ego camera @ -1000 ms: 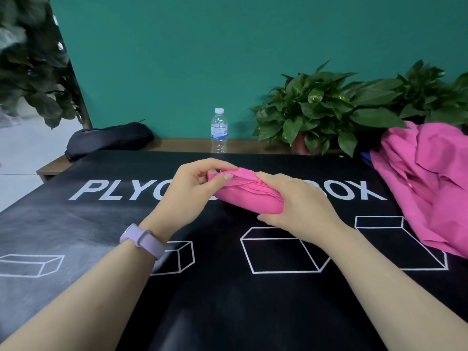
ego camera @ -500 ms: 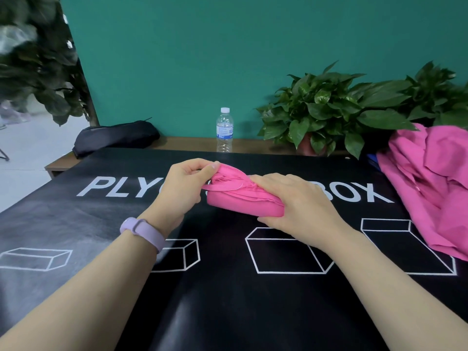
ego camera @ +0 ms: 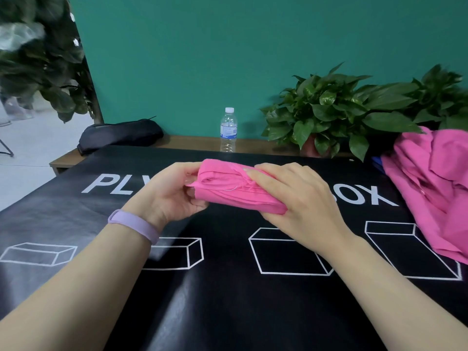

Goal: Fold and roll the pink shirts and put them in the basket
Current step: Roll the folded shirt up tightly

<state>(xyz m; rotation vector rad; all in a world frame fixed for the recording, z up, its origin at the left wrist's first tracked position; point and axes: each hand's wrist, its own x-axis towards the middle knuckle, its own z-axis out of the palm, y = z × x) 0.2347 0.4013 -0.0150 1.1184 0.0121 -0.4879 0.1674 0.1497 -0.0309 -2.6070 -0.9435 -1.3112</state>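
A rolled pink shirt (ego camera: pixel 235 190) is being held just above the black table (ego camera: pixel 228 312), in front of the white lettering printed on its cover. Its left end is being gripped by the left hand (ego camera: pixel 174 196), whose fingers are curled round the roll's open end, with a loose edge of fabric being pinched there. The right end is being covered by the right hand (ego camera: pixel 298 201), its fingers being laid over the top of the roll and its thumb tucked beneath, so that the grip is being closed round the shirt. A lilac wristband (ego camera: pixel 134 224) is being worn on the left wrist. A heap of unfolded pink shirts (ego camera: pixel 435 188) is lying at the table's right edge, well apart from the roll. Behind the table, a water bottle (ego camera: pixel 228 130), a dark bag (ego camera: pixel 119 134) and potted plants (ego camera: pixel 342 110) are being carried by a wooden shelf (ego camera: pixel 192 141).
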